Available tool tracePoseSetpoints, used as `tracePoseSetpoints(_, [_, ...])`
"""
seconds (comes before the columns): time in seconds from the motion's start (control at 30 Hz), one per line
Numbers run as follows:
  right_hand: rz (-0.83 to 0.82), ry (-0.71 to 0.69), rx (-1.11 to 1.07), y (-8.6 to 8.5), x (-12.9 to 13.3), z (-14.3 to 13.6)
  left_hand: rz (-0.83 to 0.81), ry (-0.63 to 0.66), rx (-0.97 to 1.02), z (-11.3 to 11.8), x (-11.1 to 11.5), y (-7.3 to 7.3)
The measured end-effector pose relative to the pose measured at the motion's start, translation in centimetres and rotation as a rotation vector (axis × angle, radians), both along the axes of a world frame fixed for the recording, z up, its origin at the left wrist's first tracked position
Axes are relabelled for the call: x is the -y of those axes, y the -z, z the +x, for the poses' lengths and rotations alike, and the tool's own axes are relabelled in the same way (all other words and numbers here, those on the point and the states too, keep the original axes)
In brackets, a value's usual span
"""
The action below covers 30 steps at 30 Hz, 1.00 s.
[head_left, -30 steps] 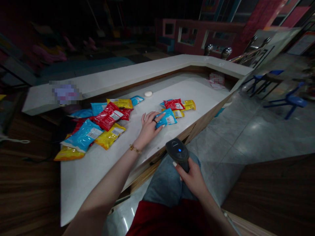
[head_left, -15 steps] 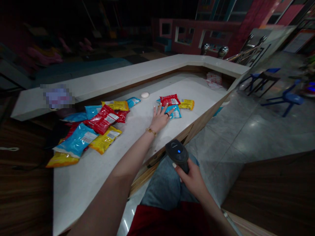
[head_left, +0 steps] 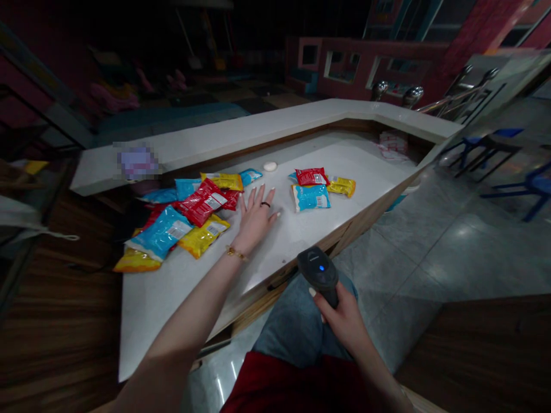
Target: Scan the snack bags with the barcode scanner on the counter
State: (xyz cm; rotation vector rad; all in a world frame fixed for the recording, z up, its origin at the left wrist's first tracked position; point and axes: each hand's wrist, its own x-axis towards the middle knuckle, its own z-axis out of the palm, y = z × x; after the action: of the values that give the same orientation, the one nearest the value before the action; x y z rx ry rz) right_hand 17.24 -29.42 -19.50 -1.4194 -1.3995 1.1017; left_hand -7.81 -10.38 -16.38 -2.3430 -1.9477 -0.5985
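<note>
My left hand (head_left: pixel 256 217) is spread, palm down, over the white counter (head_left: pixel 275 241), holding nothing, just right of a pile of snack bags. That pile has a red bag (head_left: pixel 202 202), a blue bag (head_left: pixel 160 234) and a yellow bag (head_left: pixel 204 236) among several others. Farther right lies a small group: another blue bag (head_left: pixel 310 197), a red bag (head_left: pixel 310 176) and a yellow bag (head_left: pixel 342 186). My right hand (head_left: pixel 342 315) grips a dark handheld scanner (head_left: pixel 318 269) with a blue light, above my lap.
A small white oval object (head_left: pixel 270 166) lies behind my left hand. A raised white ledge (head_left: pixel 241 127) runs along the counter's back. Blue chairs (head_left: pixel 540 182) stand on the tiled floor at right.
My left hand has moved left, off the small group of bags to beside the larger pile. The camera view has shifted somewhat. My right hand still holds the scanner.
</note>
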Motion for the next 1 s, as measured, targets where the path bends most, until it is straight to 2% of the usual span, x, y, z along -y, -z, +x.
tracePoseSetpoints(0.13, [-0.043,0.0,-0.017,0.1,0.3,0.0,0.101,-0.227,0.011,-5.4,1.7,-1.9])
tracePoseSetpoints(0.23, [-0.045,-0.014,-0.022,-0.1,0.2,-0.1,0.126,-0.389,0.019,-8.9,2.9,-2.8])
tracePoseSetpoints(0.3, [-0.039,-0.025,-0.014,-0.2,0.2,-0.2,0.087,-0.453,0.016,-10.5,3.4,-3.0])
tracePoseSetpoints(0.4, [-0.022,-0.04,0.011,-0.4,0.3,-0.4,0.042,-0.482,0.011,-11.8,3.7,-3.0])
tracePoseSetpoints(0.53, [0.008,-0.04,0.041,-0.3,0.5,-0.5,0.061,-0.493,0.006,-11.9,3.6,-3.2])
tracePoseSetpoints(0.7, [0.023,-0.028,0.039,-0.2,0.6,-0.1,0.119,-0.5,0.039,-10.8,3.9,-4.1])
tracePoseSetpoints(0.8, [0.018,-0.024,0.038,-0.4,0.5,-0.1,0.152,-0.425,0.055,-9.3,4.4,-4.3])
tracePoseSetpoints(0.9, [0.039,-0.015,0.049,-0.8,0.4,-0.3,0.106,-0.255,0.057,-6.9,5.1,-3.0])
tracePoseSetpoints(1.0, [0.048,-0.015,0.049,-1.1,0.3,-0.6,0.02,-0.062,0.055,-4.3,5.9,-0.7])
